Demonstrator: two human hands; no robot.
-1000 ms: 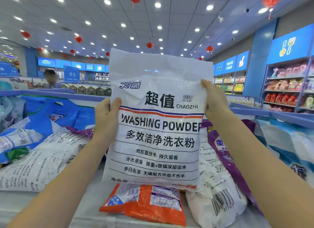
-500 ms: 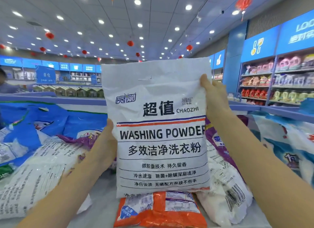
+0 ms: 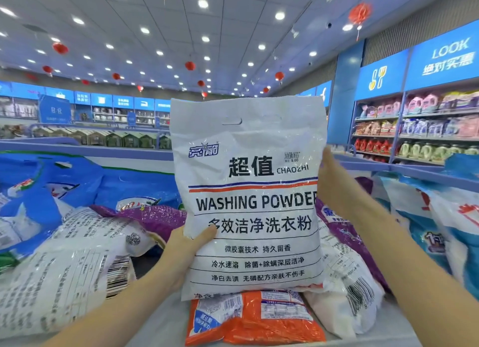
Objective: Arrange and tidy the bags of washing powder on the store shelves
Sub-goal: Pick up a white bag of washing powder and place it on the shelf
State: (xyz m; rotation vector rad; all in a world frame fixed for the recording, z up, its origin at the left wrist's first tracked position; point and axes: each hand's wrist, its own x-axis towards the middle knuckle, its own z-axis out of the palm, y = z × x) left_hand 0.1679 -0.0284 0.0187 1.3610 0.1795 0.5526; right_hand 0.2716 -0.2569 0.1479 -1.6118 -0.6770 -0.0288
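Currently we hold the white bag (image 3: 248,191) upright in the air, print facing us, above the pile of bags on the shelf (image 3: 160,323). Our left grip (image 3: 191,245) pinches the lower left edge, thumb on the front, fingers behind. Our right grip (image 3: 334,183) clasps the right edge higher up; its fingers are hidden behind the bag. An orange bag (image 3: 259,318) lies flat just below. A purple bag (image 3: 158,217) lies to the left, blue bags (image 3: 51,186) farther left, and a barcode bag (image 3: 344,295) at the lower right.
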